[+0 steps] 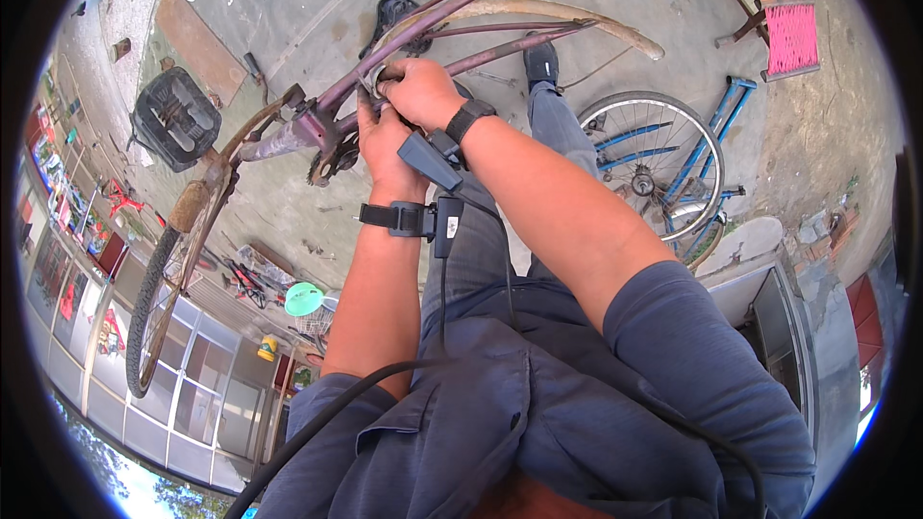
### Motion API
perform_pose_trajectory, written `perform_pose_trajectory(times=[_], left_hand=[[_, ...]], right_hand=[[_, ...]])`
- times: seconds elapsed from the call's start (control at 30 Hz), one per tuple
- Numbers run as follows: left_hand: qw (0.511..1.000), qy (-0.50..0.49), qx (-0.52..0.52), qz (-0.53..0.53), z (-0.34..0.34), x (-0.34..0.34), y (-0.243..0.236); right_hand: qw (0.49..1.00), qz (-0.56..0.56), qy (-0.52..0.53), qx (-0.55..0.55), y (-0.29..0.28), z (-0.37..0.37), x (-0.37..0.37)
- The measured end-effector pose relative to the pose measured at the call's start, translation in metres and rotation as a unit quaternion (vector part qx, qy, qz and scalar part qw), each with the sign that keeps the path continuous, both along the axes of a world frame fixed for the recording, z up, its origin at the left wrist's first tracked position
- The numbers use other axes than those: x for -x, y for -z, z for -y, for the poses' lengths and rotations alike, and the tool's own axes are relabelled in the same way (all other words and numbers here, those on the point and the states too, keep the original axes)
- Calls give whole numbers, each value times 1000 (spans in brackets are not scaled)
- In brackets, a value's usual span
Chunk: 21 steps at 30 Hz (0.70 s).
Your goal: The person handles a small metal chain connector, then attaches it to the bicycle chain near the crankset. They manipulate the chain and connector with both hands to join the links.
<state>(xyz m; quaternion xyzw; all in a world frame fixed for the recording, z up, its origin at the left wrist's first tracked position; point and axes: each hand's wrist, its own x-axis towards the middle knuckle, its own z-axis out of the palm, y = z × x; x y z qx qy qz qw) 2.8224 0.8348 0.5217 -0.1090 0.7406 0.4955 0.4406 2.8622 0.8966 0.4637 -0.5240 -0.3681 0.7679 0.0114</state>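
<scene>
Purple bicycle frame [344,88] lies across the upper left of the view, just ahead of the person, its tubes reaching out over the concrete floor [288,24]. At one tube, the right hand [421,94] has its fingers closed around a small metal piece [377,77]. The left hand [386,146] is just below it, fingertips raised beside the same tube; whether they grasp anything I cannot tell. A front wheel [140,334] extends toward the lower left, near a black plastic piece [178,117]. To the right are a blue bicycle frame [688,159] with a wheel and a pink-seated stool [791,36].
</scene>
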Motion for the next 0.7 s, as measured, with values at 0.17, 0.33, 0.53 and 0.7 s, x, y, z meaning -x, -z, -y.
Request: perform_pose_trajectory(times=[0.17,0.33,0.53,0.7], left_hand=[[999,9,-29,11,6,3,6],[999,-16,-39,19,8,3,10],[999,-20,-37,21,9,2,13],[999,-18,-40,15,10,0,14]], right_hand=[[998,19,-8,-64,2,5,2],[996,27,-6,-87,1,7,2],[995,28,19,-89,0,11,2],[996,13,47,-69,5,14,4]])
